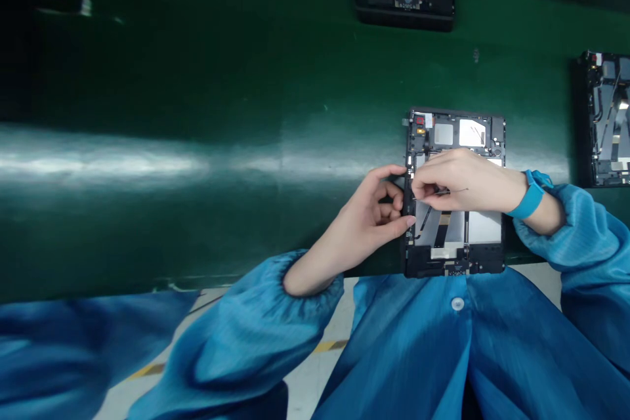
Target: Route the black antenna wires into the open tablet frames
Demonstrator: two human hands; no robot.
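An opened tablet (485, 226) lies at the bench's near edge, its inner boards, ribbon cables and pale battery area facing up. Along its left side, my left hand (367, 213) grips the frame, thumb on the rim and index finger touching higher up, the other fingers curled. My right hand (457, 180) is over the tablet's middle, thumb and fingers pinched together close to the left inner edge. A thin dark strand shows beneath the palm; whether it is in the pinch, I cannot tell. A blue band (527, 200) circles my right wrist.
On the green bench top (221, 92), another opened tablet (406, 3) lies at the far side and a third one (610, 125) at the right edge. A blue sleeve or garment (73, 348), probably another person's, is at lower left, beside the bench edge.
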